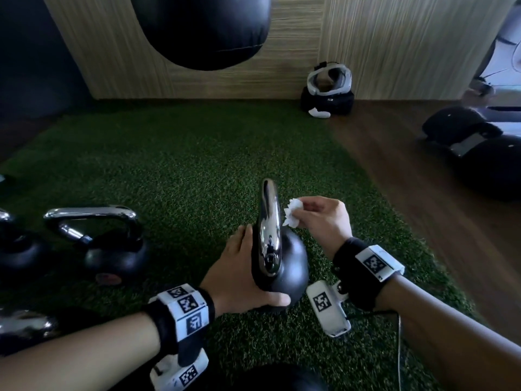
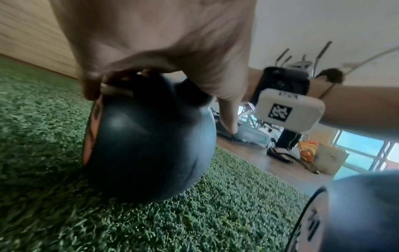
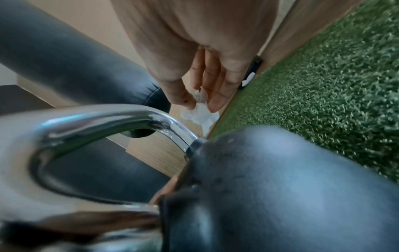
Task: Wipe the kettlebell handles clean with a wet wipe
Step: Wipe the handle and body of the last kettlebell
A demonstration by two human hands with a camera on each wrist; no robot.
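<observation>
Kettlebell: stands on the green mat, near centre.
Handle: chrome, edge-on in the head view.
Wet wipe: crumpled, just beside the handle's right side (contact cannot be confirmed).
Right hand: thumb and fingertips pinch the wipe.
Left hand: curled round the black ball, steadying it.
Step in hand: wiping this handle.
Next move: press the wipe onto the chrome and run it along the arch.
Second kettlebell: stands to the left.
</observation>
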